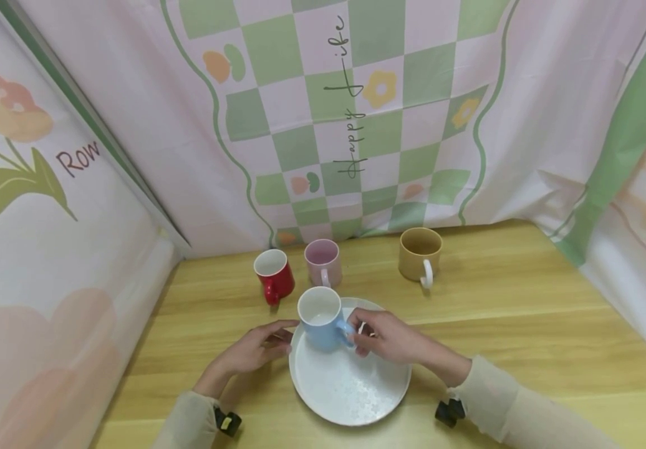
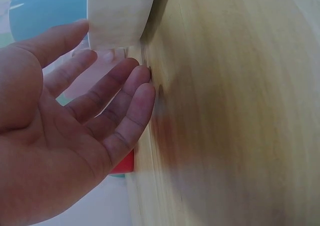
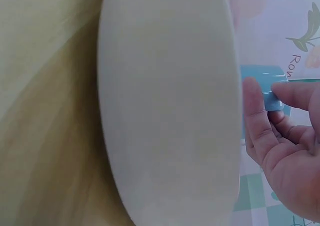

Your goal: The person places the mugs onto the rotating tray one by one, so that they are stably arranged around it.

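Note:
A light blue mug (image 1: 322,335) with a white inside stands upright over the back left part of a round white plate (image 1: 356,393). Its handle points right, and my right hand (image 1: 387,337) pinches that handle between thumb and fingers. The right wrist view shows the pinch on the blue handle (image 3: 273,101) beyond the pale side of the plate (image 3: 170,105). At the plate's left rim is my left hand (image 1: 252,350), fingers loosely bent and holding nothing. Its thumb tip lies right at the plate's edge in the left wrist view, palm (image 2: 60,136) showing.
Behind the plate are a red mug (image 1: 281,280) and a pink mug (image 1: 331,265). A mustard-yellow mug (image 1: 415,262) with a white handle stands farther right. The wooden table (image 1: 525,324) meets a patterned curtain (image 1: 356,143) at the back and a printed cloth (image 1: 76,249) at left.

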The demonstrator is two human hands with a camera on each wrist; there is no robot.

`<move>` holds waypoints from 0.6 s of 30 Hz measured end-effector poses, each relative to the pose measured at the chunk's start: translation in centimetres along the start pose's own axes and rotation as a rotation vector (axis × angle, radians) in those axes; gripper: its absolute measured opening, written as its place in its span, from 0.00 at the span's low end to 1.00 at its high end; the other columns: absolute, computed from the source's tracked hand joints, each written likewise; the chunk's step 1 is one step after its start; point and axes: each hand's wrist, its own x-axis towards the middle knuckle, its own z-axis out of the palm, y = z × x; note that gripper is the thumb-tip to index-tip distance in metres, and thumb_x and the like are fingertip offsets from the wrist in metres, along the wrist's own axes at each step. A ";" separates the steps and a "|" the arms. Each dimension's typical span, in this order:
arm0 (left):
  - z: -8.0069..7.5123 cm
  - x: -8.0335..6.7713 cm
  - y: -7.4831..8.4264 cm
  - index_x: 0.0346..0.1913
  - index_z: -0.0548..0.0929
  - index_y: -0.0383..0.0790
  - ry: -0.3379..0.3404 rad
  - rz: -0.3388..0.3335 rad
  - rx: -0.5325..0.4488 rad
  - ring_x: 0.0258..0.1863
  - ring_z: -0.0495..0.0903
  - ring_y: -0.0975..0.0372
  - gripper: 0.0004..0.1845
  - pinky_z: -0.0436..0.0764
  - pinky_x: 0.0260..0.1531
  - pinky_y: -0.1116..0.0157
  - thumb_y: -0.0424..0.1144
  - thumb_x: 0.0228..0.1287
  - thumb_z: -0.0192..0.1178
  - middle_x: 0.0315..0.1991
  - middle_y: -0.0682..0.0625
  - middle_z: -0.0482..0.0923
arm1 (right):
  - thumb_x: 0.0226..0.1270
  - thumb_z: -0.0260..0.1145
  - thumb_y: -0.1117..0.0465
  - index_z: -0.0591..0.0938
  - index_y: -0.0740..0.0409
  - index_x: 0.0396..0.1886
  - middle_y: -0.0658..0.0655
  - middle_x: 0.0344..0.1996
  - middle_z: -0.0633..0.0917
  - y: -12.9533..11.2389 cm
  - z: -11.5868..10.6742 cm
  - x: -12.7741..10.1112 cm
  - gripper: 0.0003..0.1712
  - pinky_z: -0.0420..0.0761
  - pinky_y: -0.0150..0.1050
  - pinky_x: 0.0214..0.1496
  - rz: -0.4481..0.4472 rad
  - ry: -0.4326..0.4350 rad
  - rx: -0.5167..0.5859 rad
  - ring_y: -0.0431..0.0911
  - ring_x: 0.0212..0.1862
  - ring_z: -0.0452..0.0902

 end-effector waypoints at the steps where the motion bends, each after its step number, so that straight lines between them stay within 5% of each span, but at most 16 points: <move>1: 0.0 0.0 0.0 0.73 0.68 0.46 0.001 0.000 -0.001 0.59 0.80 0.53 0.27 0.78 0.64 0.51 0.40 0.74 0.57 0.58 0.45 0.81 | 0.74 0.60 0.63 0.77 0.59 0.40 0.55 0.32 0.84 0.1 0.1 0.0 0.04 0.88 0.41 0.35 0.000 -0.004 0.001 0.37 0.31 0.82; 8: -0.1 0.0 0.0 0.73 0.68 0.47 -0.001 0.005 -0.003 0.59 0.80 0.53 0.27 0.78 0.64 0.52 0.41 0.74 0.57 0.58 0.45 0.82 | 0.73 0.61 0.62 0.77 0.58 0.40 0.53 0.31 0.84 0.6 0.6 0.0 0.04 0.88 0.42 0.35 -0.024 -0.016 0.010 0.35 0.30 0.82; 18: -0.1 0.1 -0.1 0.73 0.68 0.46 -0.008 0.006 0.003 0.60 0.80 0.51 0.27 0.77 0.64 0.50 0.42 0.74 0.57 0.60 0.44 0.80 | 0.72 0.62 0.63 0.78 0.58 0.40 0.54 0.29 0.85 1.2 1.1 -0.1 0.02 0.84 0.31 0.32 -0.057 -0.012 -0.007 0.34 0.30 0.81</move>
